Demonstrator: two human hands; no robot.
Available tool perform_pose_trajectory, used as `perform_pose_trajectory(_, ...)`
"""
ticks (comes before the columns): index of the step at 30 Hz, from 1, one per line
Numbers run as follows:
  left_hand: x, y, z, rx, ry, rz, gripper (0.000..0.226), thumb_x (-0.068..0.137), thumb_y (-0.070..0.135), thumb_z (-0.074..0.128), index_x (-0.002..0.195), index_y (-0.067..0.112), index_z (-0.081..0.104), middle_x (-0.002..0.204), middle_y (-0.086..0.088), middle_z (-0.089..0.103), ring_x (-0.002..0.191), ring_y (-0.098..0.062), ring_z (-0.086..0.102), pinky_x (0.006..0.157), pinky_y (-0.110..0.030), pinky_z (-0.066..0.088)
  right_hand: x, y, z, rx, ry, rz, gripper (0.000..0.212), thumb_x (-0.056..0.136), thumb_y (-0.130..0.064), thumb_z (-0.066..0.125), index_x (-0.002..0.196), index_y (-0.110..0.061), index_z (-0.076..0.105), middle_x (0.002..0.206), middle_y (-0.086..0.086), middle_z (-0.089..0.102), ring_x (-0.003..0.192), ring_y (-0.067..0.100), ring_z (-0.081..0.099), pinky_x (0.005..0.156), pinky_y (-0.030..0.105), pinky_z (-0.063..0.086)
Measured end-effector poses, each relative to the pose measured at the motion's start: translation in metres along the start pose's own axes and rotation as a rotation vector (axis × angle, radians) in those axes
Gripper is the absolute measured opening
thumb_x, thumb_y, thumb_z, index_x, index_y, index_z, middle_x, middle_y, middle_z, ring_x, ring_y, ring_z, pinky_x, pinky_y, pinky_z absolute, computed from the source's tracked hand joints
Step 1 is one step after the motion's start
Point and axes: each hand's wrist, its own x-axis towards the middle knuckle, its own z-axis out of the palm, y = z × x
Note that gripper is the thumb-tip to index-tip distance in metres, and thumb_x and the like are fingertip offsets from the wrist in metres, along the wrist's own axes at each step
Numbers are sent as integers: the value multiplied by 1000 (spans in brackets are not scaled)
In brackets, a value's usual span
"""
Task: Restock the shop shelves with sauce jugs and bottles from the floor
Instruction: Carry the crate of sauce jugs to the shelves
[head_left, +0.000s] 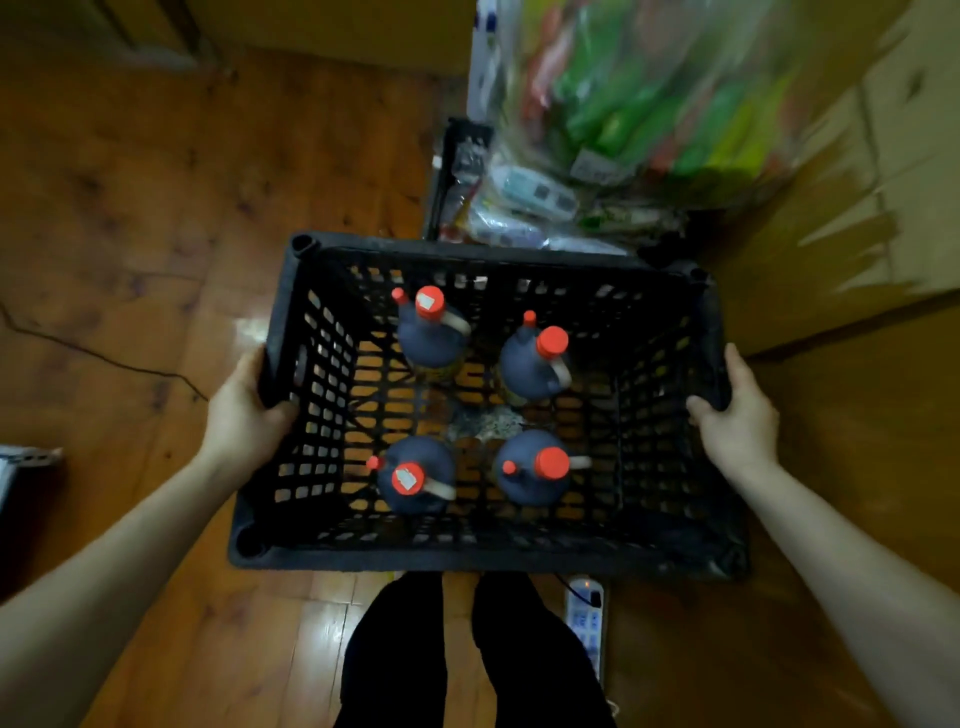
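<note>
A black slatted plastic crate (291, 322) fills the middle of the view, above the wooden floor. Inside it stand several dark sauce jugs with red caps: one at the back left (432, 332), one at the back right (535, 364), one at the front left (415, 475), one at the front right (535, 467). My left hand (244, 410) grips the crate's left rim, fingers curled over its edge. On the opposite rim my right hand (735, 415) grips the same way. The jugs stand upright.
A second black crate (457, 171) with packaged goods stands just beyond. Clear bags of green and red packets (649, 104) lean over it. Cardboard boxes (857, 208) rise at the right. A power strip (587, 623) lies by my feet, and a cable (104, 358) crosses the floor at left.
</note>
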Motion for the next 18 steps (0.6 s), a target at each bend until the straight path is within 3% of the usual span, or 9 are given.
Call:
perform_pose_trajectory(3, -40, 20, -64, 11, 51, -11, 62, 82, -2, 61, 137, 15, 38, 128, -13, 54, 117, -29, 50, 92, -33, 38, -38, -47, -40, -12, -43, -61, 68, 92, -10, 55, 148, -23, 18, 149, 4, 34, 134, 28, 36, 103, 39, 38)
perform_pose_trajectory(9, -123, 38, -178, -61, 212, -56, 65, 76, -7, 63, 134, 15, 42, 120, -12, 59, 112, -30, 54, 90, -37, 41, -101, -151, -96, -67, -118, -270, 67, 92, -8, 54, 148, -19, 19, 147, 5, 37, 124, 32, 45, 96, 41, 43)
perform_pose_trajectory(14, -176, 26, -248, -69, 371, -86, 62, 71, -13, 62, 128, 6, 48, 113, -16, 61, 104, -33, 56, 75, -31, 35, -145, -228, -103, -115, -131, -436, 69, 90, -6, 57, 147, -15, 21, 149, 5, 34, 127, 29, 45, 95, 39, 44)
perform_pose_trajectory(18, -217, 10, -307, -150, 489, -151, 62, 70, -15, 61, 127, 7, 49, 105, -14, 62, 89, -28, 56, 71, -34, 39, -180, -291, -94, -127, -193, -566, 68, 88, -7, 60, 146, -19, 26, 146, 5, 40, 125, 27, 48, 92, 36, 45)
